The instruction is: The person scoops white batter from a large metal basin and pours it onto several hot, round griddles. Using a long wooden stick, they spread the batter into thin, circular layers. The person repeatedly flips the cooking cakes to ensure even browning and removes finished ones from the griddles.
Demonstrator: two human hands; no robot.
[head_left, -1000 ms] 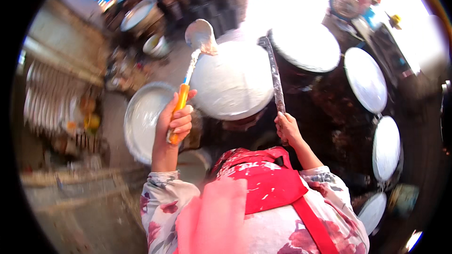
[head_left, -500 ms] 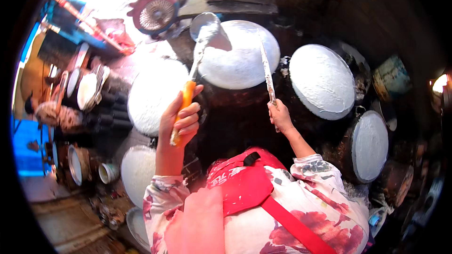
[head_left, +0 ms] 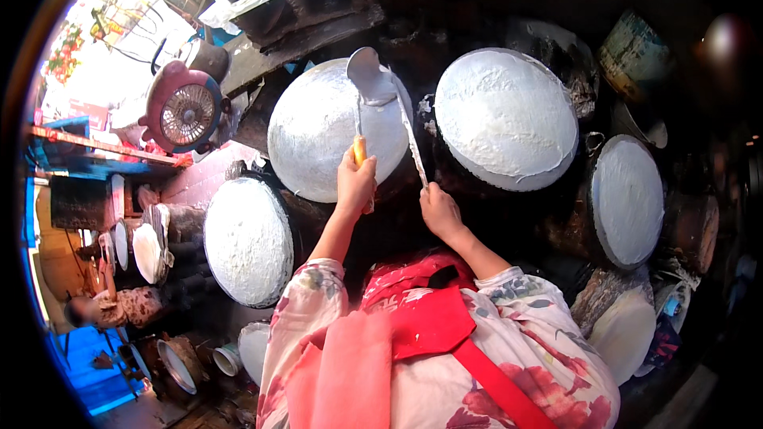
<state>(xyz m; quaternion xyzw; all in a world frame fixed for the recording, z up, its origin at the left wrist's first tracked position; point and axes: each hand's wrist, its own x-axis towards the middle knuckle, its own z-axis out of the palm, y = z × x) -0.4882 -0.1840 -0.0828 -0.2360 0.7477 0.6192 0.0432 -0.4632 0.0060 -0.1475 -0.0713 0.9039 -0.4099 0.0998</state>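
My left hand [head_left: 356, 181] is closed on the orange handle of a broad ladle [head_left: 364, 71], whose batter-smeared head is over the upper right of the round middle pan [head_left: 314, 131]. My right hand [head_left: 439, 210] grips a long, narrow flat stick [head_left: 414, 147] coated in white. Its far end is beside the ladle's head; whether they touch I cannot tell. The middle pan's pale surface looks fairly smooth. White, uneven paste covers the pan at my right [head_left: 501, 111], the one at lower left [head_left: 248, 242] and one farther right [head_left: 628, 199].
A pink-rimmed fan [head_left: 183, 111] stands at upper left beside a dark ledge [head_left: 302, 8]. Another person [head_left: 131, 306] is at far left among pots [head_left: 179, 361] and stacked discs [head_left: 149, 253]. A weathered bucket [head_left: 632, 56] sits at upper right. A pale disc [head_left: 624, 326] lies at lower right.
My view has turned, so the fan and middle pan appear farther left. Both hands still hold their tools; they are closer together, with the ladle's head now beside the stick over the middle pan.
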